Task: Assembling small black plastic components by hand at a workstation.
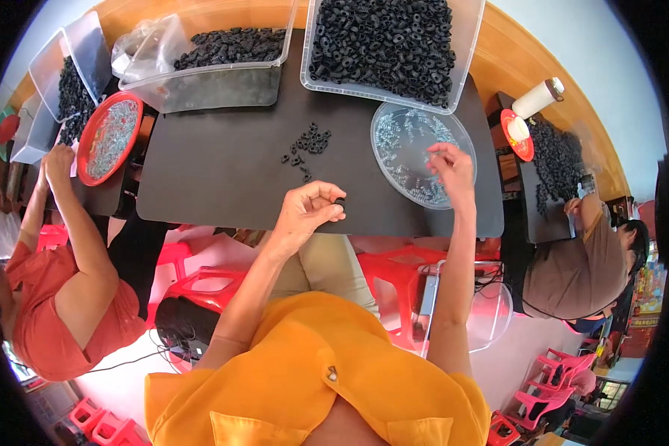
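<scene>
Between thumb and fingers, my left hand [305, 212] pinches a small black ring-shaped part [340, 201] over the table's near edge. My right hand [453, 172] is above the right side of a round clear plastic tray [383, 154], its fingers curled together; whatever they hold is too small to make out. Small transparent pieces [416, 187] lie scattered in that tray. Beyond my left hand, a loose cluster of black parts [312, 141] rests on the dark table [215, 163].
A clear bin [305, 78] heaped with black parts stands behind the tray. Another bin [223, 85] sits at the back left. One person [82, 290] works at left beside a red-rimmed tray [89, 175]; another [580, 275] sits at right. Red stools [398, 286] stand below.
</scene>
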{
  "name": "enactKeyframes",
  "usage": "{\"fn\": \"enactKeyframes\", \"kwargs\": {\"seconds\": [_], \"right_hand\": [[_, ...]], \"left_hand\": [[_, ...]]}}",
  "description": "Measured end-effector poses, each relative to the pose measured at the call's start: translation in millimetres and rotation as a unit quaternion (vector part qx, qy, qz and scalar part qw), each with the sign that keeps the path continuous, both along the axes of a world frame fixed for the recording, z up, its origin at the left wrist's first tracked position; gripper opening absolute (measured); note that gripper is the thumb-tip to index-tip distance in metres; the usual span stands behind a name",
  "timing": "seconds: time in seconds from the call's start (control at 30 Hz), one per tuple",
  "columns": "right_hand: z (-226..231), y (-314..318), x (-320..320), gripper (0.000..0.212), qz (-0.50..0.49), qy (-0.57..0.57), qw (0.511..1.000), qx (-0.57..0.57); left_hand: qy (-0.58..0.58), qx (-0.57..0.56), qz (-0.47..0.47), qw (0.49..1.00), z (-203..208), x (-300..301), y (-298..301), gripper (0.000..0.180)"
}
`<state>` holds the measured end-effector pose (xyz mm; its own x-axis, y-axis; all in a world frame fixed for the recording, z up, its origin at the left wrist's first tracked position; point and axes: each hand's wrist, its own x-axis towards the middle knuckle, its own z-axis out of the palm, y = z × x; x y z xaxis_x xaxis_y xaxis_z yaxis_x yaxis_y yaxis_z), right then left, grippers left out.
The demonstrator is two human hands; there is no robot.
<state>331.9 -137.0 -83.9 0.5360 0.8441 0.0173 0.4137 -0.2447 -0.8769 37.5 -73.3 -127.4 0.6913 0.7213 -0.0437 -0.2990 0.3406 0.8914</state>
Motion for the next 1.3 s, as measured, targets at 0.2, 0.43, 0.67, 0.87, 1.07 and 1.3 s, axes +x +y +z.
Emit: {"fn": "enactKeyframes", "kwargs": {"seconds": [0.2,0.43,0.67,0.87,1.07,1.3], "right_hand": [[7,4,5,0.013,0.021,0.048,0.997,0.063],[-8,2,4,0.024,0.014,-0.168,0.985,-0.026],[-14,1,12,0.021,-0.001,-0.233,0.972,-0.017],[-18,10,3,0.007,0.052,-0.341,0.936,-0.067],[4,-10,-53,0.007,0.019,-0.168,0.982,0.090],[10,-22,-139,0.009,0.173,-0.083,0.977,0.098]], "left_hand": [[-0.001,0.009,0.002,1.000,0,0,0,0.018],[0.021,-0.002,-0.004,1.000,3,-2,-2,0.018],[0.015,-0.007,-0.009,1.000,2,-1,-4,0.017],[0.017,0.033,-0.002,0.999,3,-3,-5,0.016],[0.001,0.047,0.032,0.998,0,-1,-5,0.020],[0.012,0.069,0.018,0.997,-5,2,-6,0.016]]}}
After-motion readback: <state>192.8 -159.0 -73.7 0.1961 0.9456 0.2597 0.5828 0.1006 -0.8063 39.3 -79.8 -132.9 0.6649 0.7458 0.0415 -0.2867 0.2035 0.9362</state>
